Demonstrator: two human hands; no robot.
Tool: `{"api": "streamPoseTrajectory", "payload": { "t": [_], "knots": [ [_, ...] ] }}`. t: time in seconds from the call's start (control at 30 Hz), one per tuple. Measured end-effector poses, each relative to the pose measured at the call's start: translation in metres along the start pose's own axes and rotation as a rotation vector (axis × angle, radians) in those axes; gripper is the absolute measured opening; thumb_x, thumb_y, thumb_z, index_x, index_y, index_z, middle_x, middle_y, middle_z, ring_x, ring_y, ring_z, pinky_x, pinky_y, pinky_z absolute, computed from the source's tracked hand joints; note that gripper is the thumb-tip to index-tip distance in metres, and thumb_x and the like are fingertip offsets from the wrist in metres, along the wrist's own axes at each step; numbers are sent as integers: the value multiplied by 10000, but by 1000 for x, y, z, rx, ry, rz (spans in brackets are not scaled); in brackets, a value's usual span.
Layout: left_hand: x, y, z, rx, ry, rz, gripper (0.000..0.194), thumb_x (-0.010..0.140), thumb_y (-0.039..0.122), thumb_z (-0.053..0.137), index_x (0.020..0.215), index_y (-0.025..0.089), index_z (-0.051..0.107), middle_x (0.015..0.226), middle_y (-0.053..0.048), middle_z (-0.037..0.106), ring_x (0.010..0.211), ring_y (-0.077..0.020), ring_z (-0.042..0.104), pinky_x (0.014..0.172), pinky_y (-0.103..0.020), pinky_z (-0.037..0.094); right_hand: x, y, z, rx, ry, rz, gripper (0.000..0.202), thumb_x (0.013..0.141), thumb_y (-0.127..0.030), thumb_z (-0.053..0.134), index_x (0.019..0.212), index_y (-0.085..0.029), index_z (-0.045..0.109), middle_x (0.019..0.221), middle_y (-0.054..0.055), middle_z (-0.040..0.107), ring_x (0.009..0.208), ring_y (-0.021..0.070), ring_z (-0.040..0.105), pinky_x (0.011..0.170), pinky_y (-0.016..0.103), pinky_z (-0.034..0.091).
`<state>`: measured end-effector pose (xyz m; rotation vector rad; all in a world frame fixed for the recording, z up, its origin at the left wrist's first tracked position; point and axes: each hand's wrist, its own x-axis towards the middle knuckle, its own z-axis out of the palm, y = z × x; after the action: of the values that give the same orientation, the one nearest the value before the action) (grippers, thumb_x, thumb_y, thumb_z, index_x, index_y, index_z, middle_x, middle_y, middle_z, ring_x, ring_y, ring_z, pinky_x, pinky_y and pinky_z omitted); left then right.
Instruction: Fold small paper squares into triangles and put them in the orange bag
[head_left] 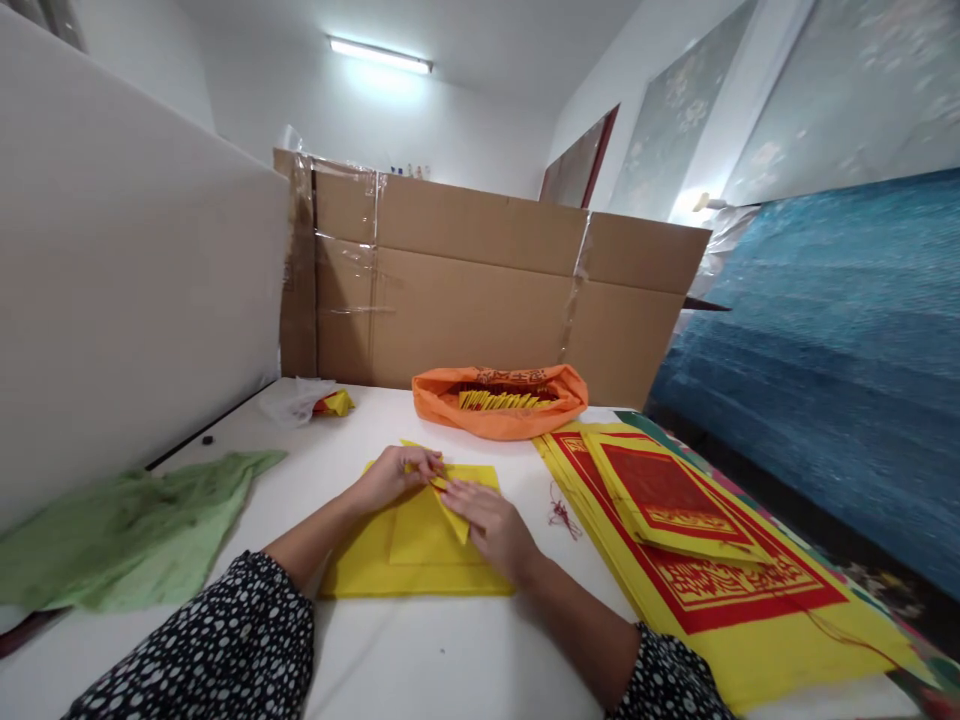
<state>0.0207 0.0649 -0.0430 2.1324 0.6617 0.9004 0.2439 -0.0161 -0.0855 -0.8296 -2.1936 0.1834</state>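
Observation:
A narrow folded strip of yellow paper [454, 520] slants between my two hands, above a stack of yellow sheets [360, 575] on the white table. My left hand [397, 474] has its fingers closed on the strip's upper part. My right hand [491, 522] lies against the strip's right side, fingers together and pressing on it. A smaller yellow sheet [420, 540] lies on top of the larger ones under my hands. A bit of red shows between my fingertips, too small to make out.
An orange bag [480, 425] holding several folded yellow papers stands behind. Right are printed red-and-yellow sheets [750, 610] and tangled red thread [562, 515]. Left lie a green cloth [165, 530] and a plastic bag [292, 402]. A cardboard panel [480, 290] walls the back.

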Motion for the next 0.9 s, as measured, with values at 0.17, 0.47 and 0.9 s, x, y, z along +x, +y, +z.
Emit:
{"api": "streamPoseTrajectory", "payload": {
  "t": [0.17,0.47,0.9],
  "knots": [
    [-30,-5,7,175,-273,-20,266,797,147,580,1055,185,633,1303,-102,598,1170,-226,579,961,-334,459,-9,-2,24,-89,-211,-197,442,887,-74,465,1288,-203,599,1295,66,608,1222,170,556,1077,338,425],
    [-34,11,7,361,-552,-20,591,922,369,528,1469,270,325,1565,-76,255,1459,-272,146,1172,-496,101,-2,-7,8,329,-185,247,201,879,-234,575,983,-244,747,918,7,758,822,171,698,771,286,529],
    [-27,-4,11,-148,-106,-273,320,777,418,664,621,172,530,1250,-117,633,1163,-260,582,967,-352,441,33,-10,23,217,-51,402,80,841,-185,606,919,-200,606,810,0,629,753,164,592,727,306,494]
  ]
}}
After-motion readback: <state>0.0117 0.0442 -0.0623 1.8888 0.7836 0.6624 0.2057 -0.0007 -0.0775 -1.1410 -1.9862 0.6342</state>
